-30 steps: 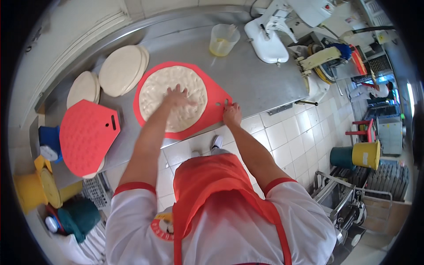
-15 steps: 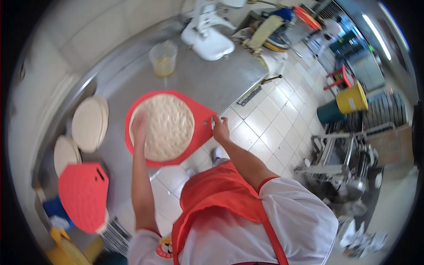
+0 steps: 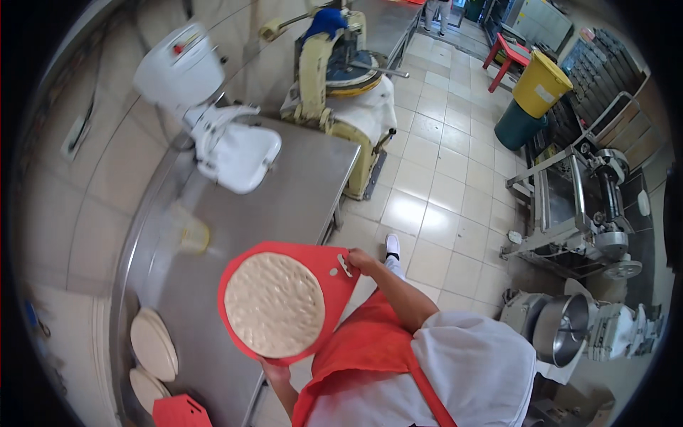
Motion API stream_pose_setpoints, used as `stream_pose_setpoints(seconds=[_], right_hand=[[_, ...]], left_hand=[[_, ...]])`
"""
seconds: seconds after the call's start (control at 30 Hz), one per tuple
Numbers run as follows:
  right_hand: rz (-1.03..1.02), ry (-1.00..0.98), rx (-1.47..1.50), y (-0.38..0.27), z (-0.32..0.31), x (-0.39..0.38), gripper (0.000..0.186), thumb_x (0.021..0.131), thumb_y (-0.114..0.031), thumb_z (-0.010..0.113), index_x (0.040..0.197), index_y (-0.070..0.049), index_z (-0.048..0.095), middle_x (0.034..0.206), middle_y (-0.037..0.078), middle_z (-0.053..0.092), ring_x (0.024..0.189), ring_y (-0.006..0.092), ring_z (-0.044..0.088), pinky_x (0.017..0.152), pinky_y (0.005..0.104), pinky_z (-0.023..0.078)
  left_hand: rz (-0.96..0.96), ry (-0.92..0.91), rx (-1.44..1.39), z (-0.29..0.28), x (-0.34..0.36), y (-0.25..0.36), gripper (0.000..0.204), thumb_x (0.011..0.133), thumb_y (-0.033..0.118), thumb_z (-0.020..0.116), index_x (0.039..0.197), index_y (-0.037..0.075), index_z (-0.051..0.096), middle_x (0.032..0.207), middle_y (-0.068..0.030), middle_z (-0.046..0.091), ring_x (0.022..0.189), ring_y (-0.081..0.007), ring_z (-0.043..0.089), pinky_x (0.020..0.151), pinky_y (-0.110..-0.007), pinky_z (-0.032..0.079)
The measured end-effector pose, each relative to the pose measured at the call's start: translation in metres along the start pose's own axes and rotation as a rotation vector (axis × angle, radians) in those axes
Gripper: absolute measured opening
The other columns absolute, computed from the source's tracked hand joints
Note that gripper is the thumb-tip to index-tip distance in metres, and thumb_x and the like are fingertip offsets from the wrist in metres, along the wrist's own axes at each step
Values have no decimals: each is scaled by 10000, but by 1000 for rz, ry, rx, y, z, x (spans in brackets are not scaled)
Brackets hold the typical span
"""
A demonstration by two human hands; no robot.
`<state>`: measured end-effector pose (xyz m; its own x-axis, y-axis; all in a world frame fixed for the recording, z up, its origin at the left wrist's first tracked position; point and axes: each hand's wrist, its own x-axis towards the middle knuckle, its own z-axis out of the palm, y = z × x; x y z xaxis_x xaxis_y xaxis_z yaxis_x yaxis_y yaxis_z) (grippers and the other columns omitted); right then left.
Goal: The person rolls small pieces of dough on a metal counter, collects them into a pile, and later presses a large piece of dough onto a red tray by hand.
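Observation:
A red pizza peel [image 3: 242,346] is held level in front of me, over the front edge of the steel table. On it lies a round, flat disc of pale dough [image 3: 274,304] with a dimpled, shiny top. My right hand [image 3: 361,262] is closed on the peel's narrow end, its fingers through the slot there. My left hand [image 3: 277,371] holds the near edge from below, and most of its fingers are hidden under the peel. Flat stacked dough rounds [image 3: 154,345] lie on the table to the left, with another stack [image 3: 147,390] nearer.
A second red peel [image 3: 181,413] lies at the lower left. A clear tub [image 3: 192,231] with something yellow and a white scale [image 3: 238,156] stand on the steel table [image 3: 299,164]. Beyond is a cream machine [image 3: 313,78]; a roller machine [image 3: 573,196] and mixing bowl [image 3: 562,329] stand right.
My left hand has gone from the dough's top to beneath the peel's near edge. My view has swung toward the scale and the aisle. My right hand keeps its grip.

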<state>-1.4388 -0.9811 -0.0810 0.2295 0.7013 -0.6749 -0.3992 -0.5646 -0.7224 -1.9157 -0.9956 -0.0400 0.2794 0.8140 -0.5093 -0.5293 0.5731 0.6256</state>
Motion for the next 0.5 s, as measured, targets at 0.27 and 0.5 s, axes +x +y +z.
stream_pose_setpoints(seconds=[0.27, 0.5], right_hand=[[29, -19, 212, -175, -224, 60, 378, 954, -382, 624, 689, -114, 586, 558, -16, 482, 456, 88, 401, 418, 276, 314], [-99, 768, 50, -217, -466, 63, 413, 849, -471, 729, 818, -59, 720, 593, -11, 527, 476, 100, 456, 414, 297, 341]], left_hand=[[-1, -278, -97, 242, 106, -120, 719, 1019, 567, 362, 1566, 120, 229, 1600, -105, 301, 1438, -340, 334, 1196, -520, 268], [-236, -240, 132, 441, 278, -226, 665, 1046, 510, 352, 1539, 71, 267, 1575, -112, 339, 1437, -286, 348, 1201, -478, 281]])
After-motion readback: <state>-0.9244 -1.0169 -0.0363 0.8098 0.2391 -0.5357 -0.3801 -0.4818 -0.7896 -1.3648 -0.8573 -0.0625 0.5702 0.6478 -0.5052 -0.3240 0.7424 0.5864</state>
